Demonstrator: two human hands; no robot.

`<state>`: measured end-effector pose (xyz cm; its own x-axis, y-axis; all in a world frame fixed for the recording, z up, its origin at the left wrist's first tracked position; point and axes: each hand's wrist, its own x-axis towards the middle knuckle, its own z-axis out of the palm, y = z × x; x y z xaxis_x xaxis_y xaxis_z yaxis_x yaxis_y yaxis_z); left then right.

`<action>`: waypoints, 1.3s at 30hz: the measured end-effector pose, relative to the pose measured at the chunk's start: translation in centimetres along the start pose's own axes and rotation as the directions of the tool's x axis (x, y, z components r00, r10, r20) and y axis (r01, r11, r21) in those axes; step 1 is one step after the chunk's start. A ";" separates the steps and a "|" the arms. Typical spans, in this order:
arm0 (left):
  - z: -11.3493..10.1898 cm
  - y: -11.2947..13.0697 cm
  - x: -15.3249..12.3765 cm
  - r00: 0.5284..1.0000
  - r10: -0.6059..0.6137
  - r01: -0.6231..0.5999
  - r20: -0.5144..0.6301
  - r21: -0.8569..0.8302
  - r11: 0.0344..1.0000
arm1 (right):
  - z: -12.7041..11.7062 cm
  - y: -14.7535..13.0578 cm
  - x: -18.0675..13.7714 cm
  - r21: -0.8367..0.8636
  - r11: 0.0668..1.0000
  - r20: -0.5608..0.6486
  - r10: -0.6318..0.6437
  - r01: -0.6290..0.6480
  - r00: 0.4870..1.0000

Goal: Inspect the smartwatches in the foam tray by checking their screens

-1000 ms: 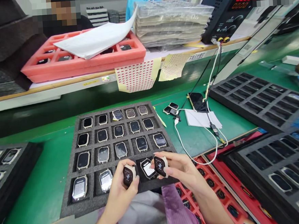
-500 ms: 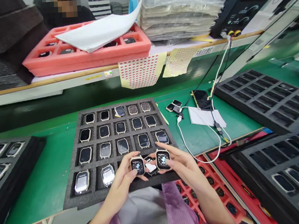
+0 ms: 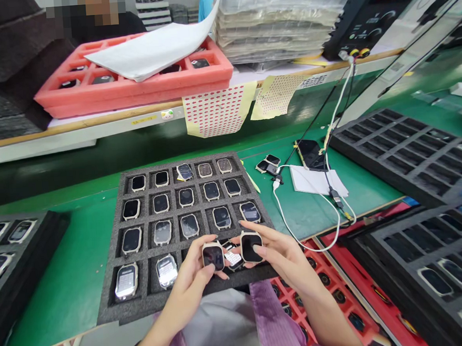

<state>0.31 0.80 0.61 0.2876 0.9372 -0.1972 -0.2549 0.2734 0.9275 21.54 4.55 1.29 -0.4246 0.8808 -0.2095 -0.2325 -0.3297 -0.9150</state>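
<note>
Right before the person on the counter, it's the foam tray, smartwatches in its pockets, and here, side by side above its near edge, one watch in the left fingers, another watch in the right fingers! Off left, a second tray; over right, a phone just behind paper slips. And up behind, along the shelf, left to right: a foam stack, a moulded tray with a paper sheet on top, piled plastic trays, then a power supply.
</note>
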 end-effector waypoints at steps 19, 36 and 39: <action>0.4 -0.6 -0.2 0.984 -0.005 0.047 -0.178 0.234 0.971 | -0.2 0.3 0.0 0.063 0.991 -0.024 -0.119 0.120 0.993; 0.3 -0.4 -0.1 0.984 0.018 0.023 -0.175 0.229 0.973 | -0.3 0.0 -0.2 -0.024 0.996 -0.012 -0.084 0.084 0.996; 0.3 -0.5 -0.2 0.983 0.009 0.032 -0.183 0.219 0.975 | -0.2 -0.1 -0.2 -0.013 0.996 -0.005 -0.086 0.086 0.996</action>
<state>0.64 0.44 0.31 0.1113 0.9635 -0.2435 -0.0368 0.2489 0.9678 21.78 4.48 1.31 -0.3989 0.9074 -0.1320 -0.2568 -0.2487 -0.9339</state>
